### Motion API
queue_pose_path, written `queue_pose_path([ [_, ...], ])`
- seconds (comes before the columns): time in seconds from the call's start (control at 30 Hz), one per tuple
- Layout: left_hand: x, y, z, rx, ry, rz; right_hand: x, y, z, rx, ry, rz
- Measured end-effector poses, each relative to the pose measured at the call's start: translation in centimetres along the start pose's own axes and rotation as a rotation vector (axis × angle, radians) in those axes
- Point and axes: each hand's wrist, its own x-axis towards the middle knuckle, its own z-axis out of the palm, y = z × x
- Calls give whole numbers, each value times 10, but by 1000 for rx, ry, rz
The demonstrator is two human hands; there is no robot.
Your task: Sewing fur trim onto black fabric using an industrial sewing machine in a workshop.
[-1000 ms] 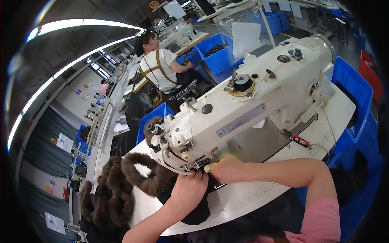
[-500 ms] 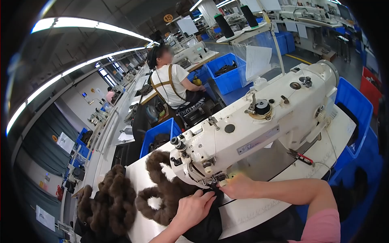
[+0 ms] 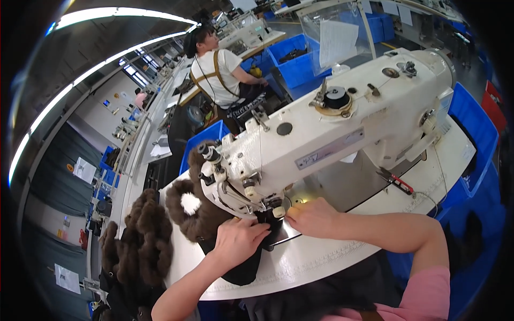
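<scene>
Under the needle area of a white sewing machine lies black fabric, joined to or touching a brown fluffy fur piece on its left. My left hand presses on the fabric just in front of the presser foot, with its fingers bent over it. Close to the right of the foot, my right hand is closed in a pinch. What sits between those fingertips is hidden. Fabric and fingers cover the stitching point itself.
More brown fur pieces hang at the table's left edge. Red-handled thread snips lie right of the machine arm. Blue bins stand at the right and behind. Another person sits at a station beyond.
The view has tilted down and shifted. The fur piece and black fabric have moved back along the machine's left side, and less fabric hangs toward me. Both hands stay by the foot.
</scene>
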Motion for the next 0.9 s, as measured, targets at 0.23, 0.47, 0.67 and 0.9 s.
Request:
queue_pose_path([
  [0.23,3,6,14,-99,58,-277,-4,1,3,44,-10,-73],
  [0.47,9,7,11,-127,-86,-283,-7,1,6,57,-41,-115],
  [0.67,12,10,9,-117,-110,-353,-3,-2,-1,41,-171,-142],
  [0.9,19,-4,2,-157,-270,-412,-1,-1,-2,36,-241,-143],
])
